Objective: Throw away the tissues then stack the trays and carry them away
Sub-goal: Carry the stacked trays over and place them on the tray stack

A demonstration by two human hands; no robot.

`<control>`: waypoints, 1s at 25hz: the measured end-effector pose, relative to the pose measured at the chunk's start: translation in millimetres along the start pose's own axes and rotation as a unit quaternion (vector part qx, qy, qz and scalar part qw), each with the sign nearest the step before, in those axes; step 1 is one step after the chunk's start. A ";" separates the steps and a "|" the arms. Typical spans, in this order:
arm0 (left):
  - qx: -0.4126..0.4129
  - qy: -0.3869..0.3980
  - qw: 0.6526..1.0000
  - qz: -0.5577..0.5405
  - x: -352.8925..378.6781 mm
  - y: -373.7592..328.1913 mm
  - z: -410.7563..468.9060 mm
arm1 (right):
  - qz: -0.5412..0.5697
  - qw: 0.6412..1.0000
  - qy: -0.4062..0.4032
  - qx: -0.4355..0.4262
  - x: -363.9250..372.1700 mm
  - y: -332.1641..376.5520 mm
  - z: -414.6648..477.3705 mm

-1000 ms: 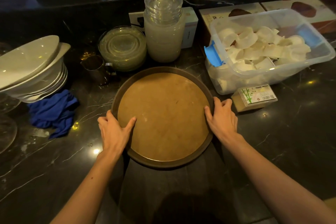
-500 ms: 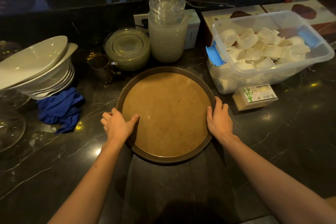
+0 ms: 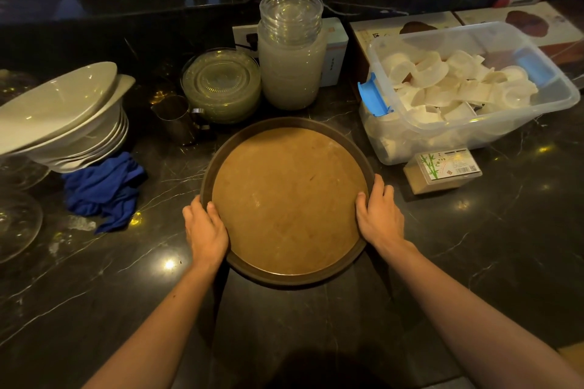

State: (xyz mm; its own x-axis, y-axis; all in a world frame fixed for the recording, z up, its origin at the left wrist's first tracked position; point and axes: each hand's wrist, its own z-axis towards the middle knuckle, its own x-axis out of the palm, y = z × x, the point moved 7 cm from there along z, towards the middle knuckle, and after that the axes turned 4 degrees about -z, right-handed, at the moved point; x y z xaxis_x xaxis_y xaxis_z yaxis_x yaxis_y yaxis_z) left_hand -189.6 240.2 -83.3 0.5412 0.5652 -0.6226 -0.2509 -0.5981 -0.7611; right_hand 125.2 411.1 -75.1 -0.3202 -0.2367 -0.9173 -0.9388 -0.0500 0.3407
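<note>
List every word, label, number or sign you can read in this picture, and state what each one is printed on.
No text here can be read for certain.
Small box beside the round tray: bamboo drawing, barcode and QR code; print too small.
White box behind the stacked lids: small dark marks, blurred.
Flat cartons behind the clear bin: faint printing, illegible.

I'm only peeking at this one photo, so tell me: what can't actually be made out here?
- Head view: whether the round tray is one tray or a stack; only its top face shows.
- Fingertips of the left hand and right hand are hidden under the rim.
- The label on the small box is too small to read.
- The white bowls are cut by the left edge.
</note>
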 end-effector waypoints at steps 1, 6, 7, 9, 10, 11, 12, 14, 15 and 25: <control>0.003 -0.006 1.000 0.017 -0.8 -0.7 1.9 | -0.013 1.000 0.009 -0.007 0.2 0.8 2.2; -0.011 -0.031 0.993 0.112 -4.2 -5.8 6.9 | -0.035 0.999 0.026 -0.007 0.3 2.2 8.2; -0.012 -0.032 0.992 0.121 -4.0 -7.1 7.0 | -0.035 0.999 0.028 -0.007 0.3 2.5 8.7; -0.006 -0.028 0.991 0.132 -3.8 -8.5 5.7 | -0.033 0.999 0.040 -0.005 0.1 0.1 10.1; 0.003 -0.021 0.990 0.136 -4.0 -7.9 5.9 | -0.030 0.998 0.049 -0.005 -0.5 -1.0 11.5; 0.011 -0.008 0.990 0.140 -4.2 -6.5 8.0 | -0.028 0.998 0.056 -0.006 -1.9 -1.1 14.4; 0.017 0.009 0.990 0.142 -4.5 -4.0 11.8 | -0.024 0.998 0.061 -0.004 -3.7 -1.0 17.9; 0.017 0.041 0.990 0.137 -5.4 -0.3 21.6 | -0.001 0.998 0.062 0.005 -7.4 -0.4 26.6; 0.014 0.052 0.990 0.133 -5.5 0.2 26.1 | 0.013 0.998 0.063 0.011 -8.7 0.2 31.0; 0.019 0.039 0.984 0.171 -3.8 -2.1 38.9 | -0.024 0.997 0.063 -0.040 -3.6 3.6 30.8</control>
State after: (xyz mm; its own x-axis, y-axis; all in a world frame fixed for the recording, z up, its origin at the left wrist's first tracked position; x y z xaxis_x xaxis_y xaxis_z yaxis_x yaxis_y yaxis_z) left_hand -222.4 261.4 -86.4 0.4798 0.2878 -0.8289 -0.4577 -0.7239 -0.5162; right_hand 119.0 441.7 -76.9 -0.2511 -0.3522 -0.9016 -0.9380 -0.1413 0.3164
